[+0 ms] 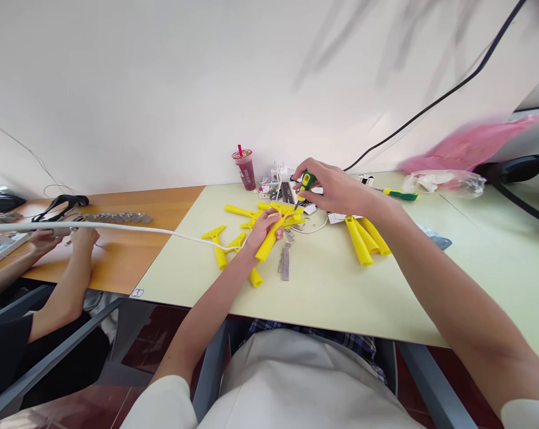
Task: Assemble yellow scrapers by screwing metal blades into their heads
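Observation:
My left hand is wrapped round the grip of a yellow T-shaped plastic scraper handle, its wide head pointing away from me. In my right hand is a green-and-yellow screwdriver, angled down so that its tip meets or nearly meets the handle's head; I cannot make out a screw there. More yellow T-shaped handles lie to the left of and beneath my left hand. Thin grey metal plates rest on the table just right of it. Several yellow handles lie under my right forearm.
A lidded drink cup with a red straw stands by the wall, beside small clutter. Further right are a green-and-yellow tool and a pink plastic bag. A white cable crosses the left side. A co-worker's hands are at the adjoining wooden table.

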Motion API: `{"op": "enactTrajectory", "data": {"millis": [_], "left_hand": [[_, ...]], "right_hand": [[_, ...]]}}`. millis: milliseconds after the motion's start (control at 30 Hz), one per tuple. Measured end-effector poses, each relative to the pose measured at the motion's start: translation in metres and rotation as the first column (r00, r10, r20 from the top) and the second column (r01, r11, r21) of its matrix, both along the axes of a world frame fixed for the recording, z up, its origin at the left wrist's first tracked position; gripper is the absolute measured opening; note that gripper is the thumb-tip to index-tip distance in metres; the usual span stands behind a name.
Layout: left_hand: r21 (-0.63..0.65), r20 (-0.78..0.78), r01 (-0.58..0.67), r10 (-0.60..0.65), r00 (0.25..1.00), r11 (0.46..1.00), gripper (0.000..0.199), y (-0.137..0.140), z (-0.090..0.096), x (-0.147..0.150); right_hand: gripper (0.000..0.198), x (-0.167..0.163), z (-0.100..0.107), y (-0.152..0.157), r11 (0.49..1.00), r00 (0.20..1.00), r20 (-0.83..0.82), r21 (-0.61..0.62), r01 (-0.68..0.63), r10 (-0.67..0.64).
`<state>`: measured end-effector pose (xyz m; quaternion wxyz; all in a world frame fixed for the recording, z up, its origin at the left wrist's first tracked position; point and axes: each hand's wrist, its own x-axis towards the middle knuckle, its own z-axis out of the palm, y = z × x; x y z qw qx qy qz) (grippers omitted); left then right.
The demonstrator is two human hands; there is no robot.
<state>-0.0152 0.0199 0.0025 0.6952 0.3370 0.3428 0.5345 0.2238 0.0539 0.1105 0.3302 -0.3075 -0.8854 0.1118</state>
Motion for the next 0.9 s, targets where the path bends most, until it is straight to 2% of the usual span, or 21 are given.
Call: {"op": "enactTrajectory", "data": {"millis": [133, 333, 500, 667, 800, 900], "left_hand": [[0.009, 0.008, 0.002, -0.002, 1.0, 1.0, 0.057, -0.0006, 0.0006, -0.0002], [0.006, -0.004, 0.01, -0.01, 1.0, 1.0, 0.057, -0.0008, -0.0011, -0.001], [-0.004, 0.013, -0.001, 0.001, 1.0, 1.0, 0.057, 0.001, -0.0019, -0.0027], [-0.014, 0.002, -0.014, 0.014, 1.0, 1.0, 0.058, 0.001, -0.0014, -0.0031], [0.0, -0.006, -0.007, 0.007, 1.0, 1.0, 0.057, -0.0008, -0.0004, -0.002], [0.0, -0.02, -0.006, 0.006, 1.0, 1.0, 0.057, -0.0014, -0.0005, -0.0014]], "right_hand": [[0.021, -0.0002, 0.0025, -0.0025, 0.997, 0.999, 0.013, 0.053, 0.047, -0.047], [0.027, 0.0028, 0.0029, -0.0006, 1.0, 0.999, 0.038, -0.019, 0.002, -0.001], [0.023, 0.0035, 0.0034, 0.0012, 0.996, 0.995, 0.052, 0.018, 0.082, -0.083], [0.027, 0.0042, 0.0036, 0.0012, 1.0, 0.999, 0.04, -0.027, 0.016, -0.015], [0.02, 0.0027, 0.0033, 0.0024, 0.997, 0.997, 0.044, 0.044, 0.066, -0.068], [0.022, 0.0037, 0.0027, 0.0032, 0.997, 0.995, 0.068, 0.046, 0.07, -0.073]]}}
